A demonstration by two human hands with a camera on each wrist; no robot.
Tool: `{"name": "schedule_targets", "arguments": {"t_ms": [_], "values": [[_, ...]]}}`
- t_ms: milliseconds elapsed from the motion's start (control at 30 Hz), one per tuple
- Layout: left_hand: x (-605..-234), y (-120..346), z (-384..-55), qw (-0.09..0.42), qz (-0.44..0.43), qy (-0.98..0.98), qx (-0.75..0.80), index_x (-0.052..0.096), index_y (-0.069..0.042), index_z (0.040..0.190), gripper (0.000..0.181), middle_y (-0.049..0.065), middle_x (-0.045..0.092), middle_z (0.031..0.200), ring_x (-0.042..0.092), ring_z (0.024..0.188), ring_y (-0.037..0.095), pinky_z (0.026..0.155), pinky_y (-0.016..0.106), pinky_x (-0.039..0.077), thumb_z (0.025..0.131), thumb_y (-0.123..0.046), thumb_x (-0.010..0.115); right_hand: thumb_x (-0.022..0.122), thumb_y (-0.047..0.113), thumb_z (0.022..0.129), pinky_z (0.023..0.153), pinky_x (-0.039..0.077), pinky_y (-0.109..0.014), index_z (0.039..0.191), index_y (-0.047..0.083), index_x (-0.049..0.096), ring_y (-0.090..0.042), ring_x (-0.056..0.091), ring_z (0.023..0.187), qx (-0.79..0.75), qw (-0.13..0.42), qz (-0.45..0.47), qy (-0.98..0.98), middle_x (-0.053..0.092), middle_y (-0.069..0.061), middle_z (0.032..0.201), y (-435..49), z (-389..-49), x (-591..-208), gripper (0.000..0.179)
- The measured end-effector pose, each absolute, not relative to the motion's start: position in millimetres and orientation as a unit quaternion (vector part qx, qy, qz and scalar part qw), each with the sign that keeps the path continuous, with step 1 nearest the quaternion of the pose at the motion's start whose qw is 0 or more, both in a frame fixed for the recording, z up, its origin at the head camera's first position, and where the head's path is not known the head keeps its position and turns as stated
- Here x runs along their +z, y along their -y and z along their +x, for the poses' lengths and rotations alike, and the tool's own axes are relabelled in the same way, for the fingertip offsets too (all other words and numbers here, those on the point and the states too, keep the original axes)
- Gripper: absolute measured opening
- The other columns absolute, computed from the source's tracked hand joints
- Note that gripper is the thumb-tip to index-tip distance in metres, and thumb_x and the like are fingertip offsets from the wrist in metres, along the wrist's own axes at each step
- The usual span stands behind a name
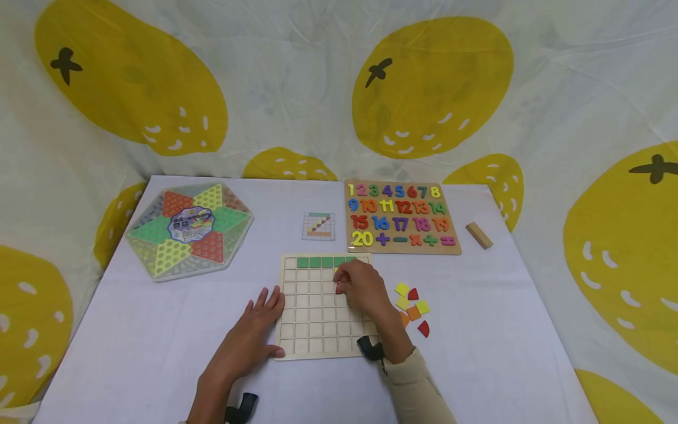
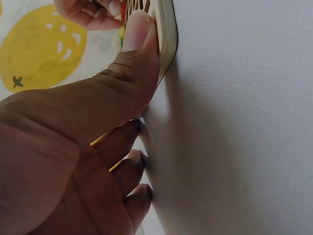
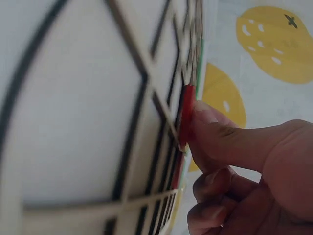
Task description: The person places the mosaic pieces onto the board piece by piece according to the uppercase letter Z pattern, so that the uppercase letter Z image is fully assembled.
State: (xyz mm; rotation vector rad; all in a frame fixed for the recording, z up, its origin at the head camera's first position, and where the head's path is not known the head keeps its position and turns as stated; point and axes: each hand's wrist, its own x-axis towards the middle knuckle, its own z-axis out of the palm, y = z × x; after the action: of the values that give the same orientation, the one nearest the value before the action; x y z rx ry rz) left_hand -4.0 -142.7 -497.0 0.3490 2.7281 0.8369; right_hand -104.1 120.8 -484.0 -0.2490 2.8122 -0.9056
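Observation:
A wooden grid board (image 1: 302,330) lies flat, with a row of green squares (image 1: 316,262) along its far row. My right hand (image 1: 362,287) is over the upper right part of the grid, pinching a red piece (image 3: 186,115) between thumb and fingers, down at a cell. A bit of yellow shows beside those fingers in the head view. My left hand (image 1: 254,330) lies along the board's left edge, fingers spread and fairly straight, its thumb (image 2: 137,36) on the near left corner. The cells under my right hand are hidden.
Loose yellow, orange and red pieces (image 1: 413,312) lie right of the board. Behind it are a small pattern card (image 1: 319,226) and a number puzzle board (image 1: 402,218). A packaged star-shaped game board (image 1: 190,229) sits at left, a wooden block (image 1: 479,235) at far right.

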Motion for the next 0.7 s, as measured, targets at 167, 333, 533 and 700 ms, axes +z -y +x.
{"name": "schedule_targets", "arguments": {"t_ms": [167, 333, 533, 700], "values": [[-496.1, 143.2, -4.0, 0.128, 0.121, -0.940, 0.291, 0.034, -0.004, 0.165, 0.116, 0.013, 0.025, 0.175, 0.016, 0.166, 0.036, 0.133, 0.060, 0.021, 0.068, -0.019, 0.097, 0.089, 0.024, 0.087, 0.066, 0.044, -0.030, 0.083, 0.021, 0.072, -0.015, 0.055, 0.076, -0.275, 0.066, -0.056, -0.957, 0.060, 0.006, 0.075, -114.8, -106.6, -483.7, 0.018], [-496.0, 144.2, -4.0, 0.126, 0.121, -0.942, 0.287, 0.034, -0.004, 0.165, 0.117, 0.012, 0.024, 0.175, 0.016, 0.166, 0.036, 0.133, 0.060, 0.021, 0.068, -0.019, 0.097, 0.089, 0.026, 0.087, 0.064, 0.042, -0.031, 0.079, 0.022, 0.073, -0.017, 0.057, 0.075, -0.256, 0.065, -0.039, -0.964, 0.062, 0.006, 0.073, -113.5, -107.5, -480.0, 0.018], [-496.3, 144.9, -3.9, 0.129, 0.121, -0.940, 0.292, 0.034, -0.003, 0.165, 0.116, 0.013, 0.024, 0.175, 0.016, 0.166, 0.036, 0.133, 0.061, 0.020, 0.068, -0.019, 0.097, 0.088, 0.020, 0.088, 0.065, 0.043, -0.031, 0.080, 0.023, 0.074, -0.018, 0.057, 0.079, -0.262, 0.076, -0.027, -0.962, 0.062, 0.004, 0.077, -115.3, -109.1, -480.3, 0.017], [-496.6, 144.5, -4.3, 0.131, 0.122, -0.939, 0.293, 0.035, -0.003, 0.164, 0.116, 0.013, 0.024, 0.175, 0.016, 0.165, 0.036, 0.133, 0.061, 0.021, 0.068, -0.019, 0.097, 0.087, 0.017, 0.089, 0.063, 0.043, -0.031, 0.079, 0.023, 0.075, -0.018, 0.056, 0.077, -0.269, 0.087, -0.037, -0.959, 0.060, 0.003, 0.076, -116.4, -110.8, -480.6, 0.017]]}}
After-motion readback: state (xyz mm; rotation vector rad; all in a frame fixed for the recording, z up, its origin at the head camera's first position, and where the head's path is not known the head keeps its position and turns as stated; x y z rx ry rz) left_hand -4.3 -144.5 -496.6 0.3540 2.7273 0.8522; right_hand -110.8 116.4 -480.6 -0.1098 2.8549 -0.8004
